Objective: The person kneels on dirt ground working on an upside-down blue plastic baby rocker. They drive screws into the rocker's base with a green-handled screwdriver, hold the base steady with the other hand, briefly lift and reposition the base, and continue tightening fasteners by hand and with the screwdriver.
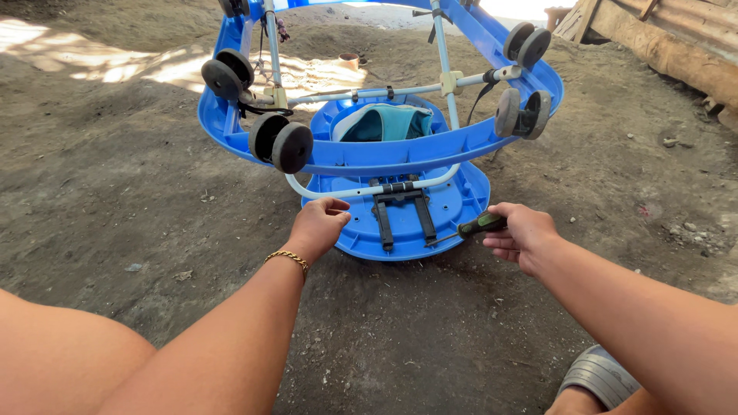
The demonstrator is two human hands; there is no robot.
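At centre frame we face an upturned blue baby walker (pixel 350 157) on bare dirt, its black bracket (pixel 402 211) running lengthwise toward us, straight ahead of both hands. Our left hand (pixel 317 225) curls loosely on the tray's rim; our right hand (pixel 523 234), closed around a green-handled screwdriver (pixel 477 226), aims its tip at the bracket, just beside it.

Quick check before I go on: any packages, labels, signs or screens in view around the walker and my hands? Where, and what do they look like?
None that I can see: no package, label, sign or screen.
Only the upturned blue baby walker on the dirt, left hand on its tray edge.
Right hand holds a dark, green-handled screwdriver, tip by the black bracket.
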